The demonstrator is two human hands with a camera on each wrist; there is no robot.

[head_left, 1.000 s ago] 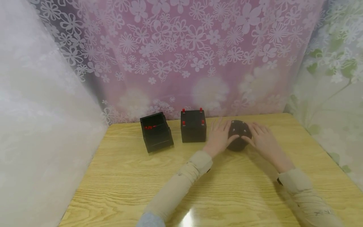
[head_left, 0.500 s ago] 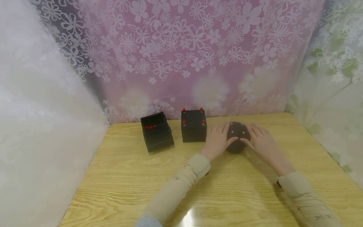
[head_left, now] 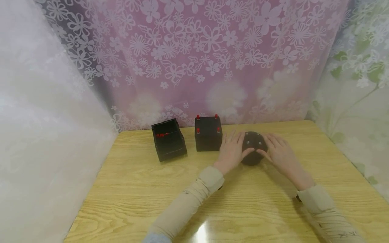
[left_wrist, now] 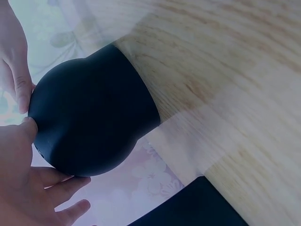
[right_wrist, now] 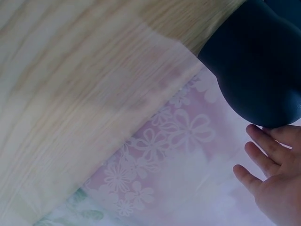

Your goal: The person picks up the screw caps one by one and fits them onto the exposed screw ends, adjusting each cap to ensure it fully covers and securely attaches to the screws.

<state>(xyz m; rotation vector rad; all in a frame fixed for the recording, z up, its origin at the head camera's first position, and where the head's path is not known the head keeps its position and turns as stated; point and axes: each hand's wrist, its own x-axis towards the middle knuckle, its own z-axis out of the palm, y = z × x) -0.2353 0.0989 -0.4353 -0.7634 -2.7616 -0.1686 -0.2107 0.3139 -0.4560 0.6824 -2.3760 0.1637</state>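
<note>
A person's left hand (head_left: 231, 153) and right hand (head_left: 282, 155) flank a rounded black ball-shaped thing (head_left: 254, 157) on a wooden table (head_left: 136, 199), their fingers extended and touching its sides, thumbs pointing toward each other across its near face, below four pale dots (head_left: 247, 142) on top. Just left of the grip stands a black block (head_left: 208, 142) with four red pegs (head_left: 198, 130); farther left, an open black box (head_left: 171, 148) contains small red pieces (head_left: 161, 135). Behind the grip hangs a flowered pink curtain (head_left: 182, 64), while beige sleeves (head_left: 188, 202) reach in from the near side.
</note>
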